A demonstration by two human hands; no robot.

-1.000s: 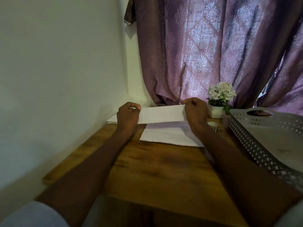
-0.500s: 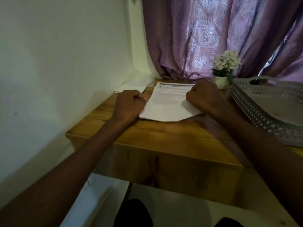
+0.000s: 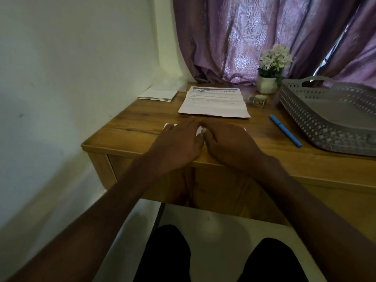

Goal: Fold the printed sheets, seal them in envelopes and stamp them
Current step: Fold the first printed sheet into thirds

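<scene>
Two hands now lie flat side by side on a folded sheet near the front edge of the desk. A second ago both were fists pinching a sheet held up off the desk; half a second ago they were pressed knuckles-down on the printed stack. The change suggests one sheet has been taken off the stack, folded and brought forward, and the crease is being pressed — a judgement, not an observation.

Left hand: fingers straight, flattened on the paper, gripping nothing. Right hand: the same, fingers extended, touching the left at the fingertips. Neither grip is clenched.

Folded sheet: white, almost wholly covered; only a corner shows left of the left hand and a sliver beside the right hand. Number of folds cannot be told.

Printed stack: just behind the folded sheet, flat, blue heading uppermost, crease lines across it, front edge slightly ragged. Envelopes lie left of the stack against the wall — untouched. A small tape roll sits right of the stack, a blue pen further right, and a grey perforated tray beyond the pen. A potted white flower stands behind the tape roll.

Sealing and stamping not yet begun.
</scene>
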